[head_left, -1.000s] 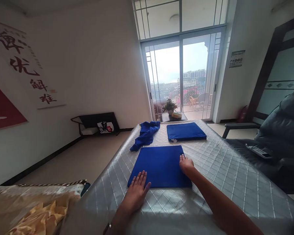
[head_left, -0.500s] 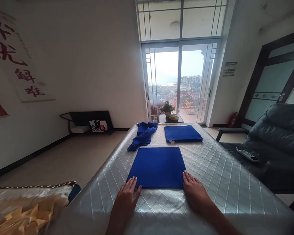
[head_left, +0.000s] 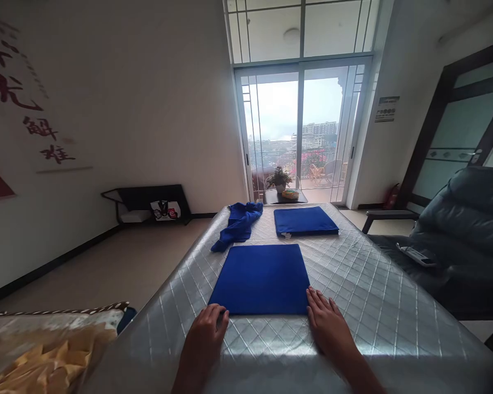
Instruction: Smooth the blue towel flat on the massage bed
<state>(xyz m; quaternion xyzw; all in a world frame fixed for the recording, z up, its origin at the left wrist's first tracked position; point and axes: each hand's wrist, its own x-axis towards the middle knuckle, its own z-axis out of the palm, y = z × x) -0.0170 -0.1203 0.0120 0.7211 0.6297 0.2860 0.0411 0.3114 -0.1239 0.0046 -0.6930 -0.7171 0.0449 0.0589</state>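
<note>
We see two bare hands low on a silver quilted mattress [head_left: 373, 306]. Between them lies a folded blue cloth [head_left: 261, 279], flat and square, in the middle of the near part of the mattress. The left hand [head_left: 205, 334] is curled, with its fingers bent down at the near left corner of the cloth. It touches that corner, but we cannot tell if it has pinched the cloth or only rests on it. The right hand [head_left: 328, 323] is wide open and flat. Its palm lies on the mattress, its fingers are stretched out, and its fingertips reach the near right corner of the cloth. It holds nothing. Farther away on the mattress is a second folded blue cloth [head_left: 304, 221], well apart from the hands. Just to the left of that one is a crumpled blue cloth [head_left: 238, 224] in a loose heap. Past the far end stands a small potted plant [head_left: 279, 178] in front of a glass sliding door [head_left: 299, 126]. On the right is a dark padded chair [head_left: 468, 219] with a remote control [head_left: 417, 255] lying on its seat.
</note>
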